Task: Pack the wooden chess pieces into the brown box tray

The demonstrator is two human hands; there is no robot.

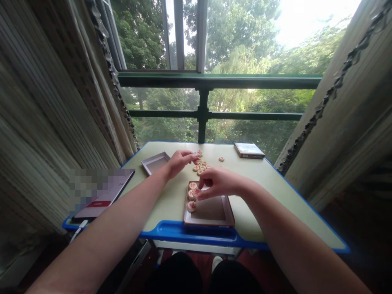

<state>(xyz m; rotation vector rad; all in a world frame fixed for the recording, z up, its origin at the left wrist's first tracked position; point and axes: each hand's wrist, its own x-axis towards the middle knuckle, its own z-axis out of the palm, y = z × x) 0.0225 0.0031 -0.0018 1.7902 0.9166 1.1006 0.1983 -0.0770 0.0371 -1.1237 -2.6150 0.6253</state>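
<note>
At lower centre of the frame, over the open box (pixel 211 210), steady the piece (pixel 196 194) pinched by the right hand (pixel 221 181) and lower it flat, with any hold of the left hand (pixel 181 162) at the mid-frame pile (pixel 201 168) impossible to tell.

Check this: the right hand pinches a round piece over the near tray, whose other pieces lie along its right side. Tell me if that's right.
Not quite: the head view shows the other pieces along the left side of the near tray. The right hand does pinch a round piece over it.
</note>
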